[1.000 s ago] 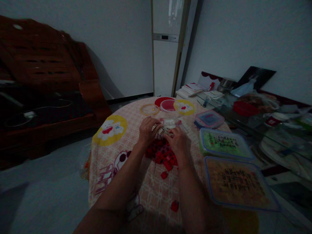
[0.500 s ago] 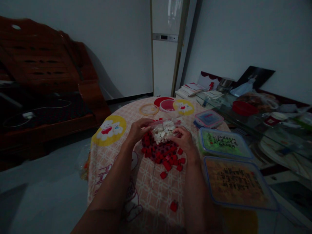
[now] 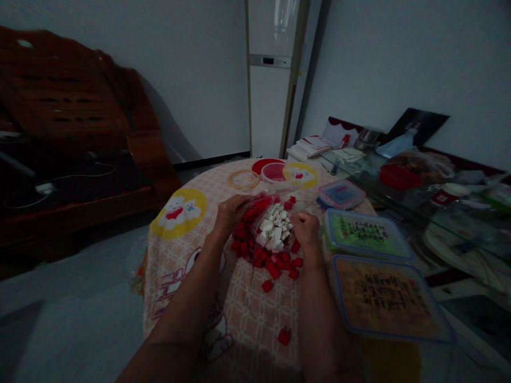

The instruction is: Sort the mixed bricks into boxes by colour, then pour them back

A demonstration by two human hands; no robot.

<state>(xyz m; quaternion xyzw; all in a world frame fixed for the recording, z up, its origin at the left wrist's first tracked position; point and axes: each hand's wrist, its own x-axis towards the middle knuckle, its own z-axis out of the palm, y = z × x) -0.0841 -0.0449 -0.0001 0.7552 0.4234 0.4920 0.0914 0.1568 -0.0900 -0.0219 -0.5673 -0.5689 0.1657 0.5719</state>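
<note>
A small clear container (image 3: 275, 226) full of white cubes is tipped toward me over a heap of red cubes (image 3: 266, 254) on the round table. My left hand (image 3: 231, 213) curls around the container's left side and my right hand (image 3: 305, 230) grips its right side. White cubes show at the container's mouth, just above the red heap. Two stray red cubes (image 3: 284, 335) lie nearer to me on the patterned cloth (image 3: 187, 234).
Two large lidded boxes (image 3: 389, 303) and a smaller lidded box (image 3: 342, 193) line the table's right edge. A red lid (image 3: 275, 171) and a yellow ring (image 3: 243, 179) lie at the far side. A cluttered glass table (image 3: 439, 213) stands to the right, a dark wooden bench (image 3: 72, 143) to the left.
Both hands have tilted the container further toward me, so its white cubes now face me and sit lower over the red heap. The hands have spread apart.
</note>
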